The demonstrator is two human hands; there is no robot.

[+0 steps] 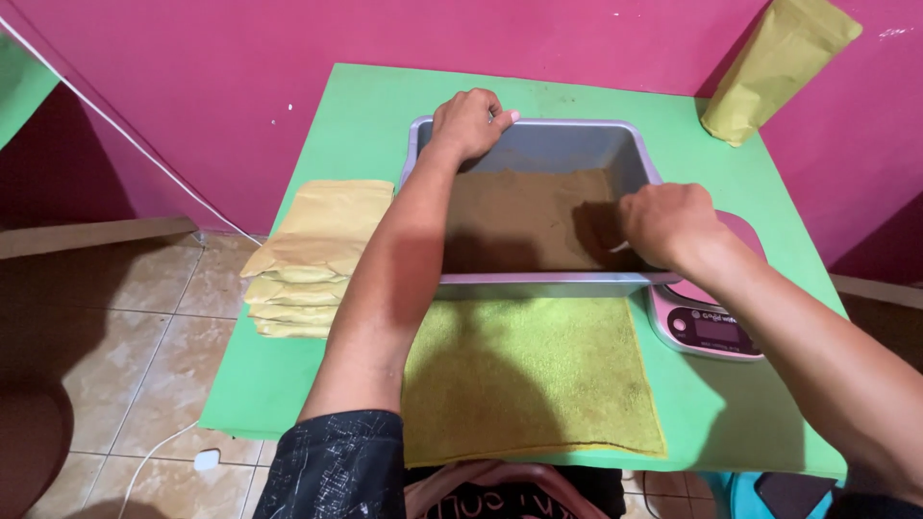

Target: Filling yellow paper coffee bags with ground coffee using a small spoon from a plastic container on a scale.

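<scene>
Head view: green table (365,115), pink wall (288,58); left hand (468,123) grips tub (538,284) rim; right hand (668,223) grasp unclear.

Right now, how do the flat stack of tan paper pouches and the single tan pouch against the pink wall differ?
The flat stack of tan paper pouches lies on the green table at its left edge; the single tan pouch stands tilted against the pink wall at the far right. The stack holds several pouches lying flat; the single pouch looks fuller. Both share the tan colour.
</scene>
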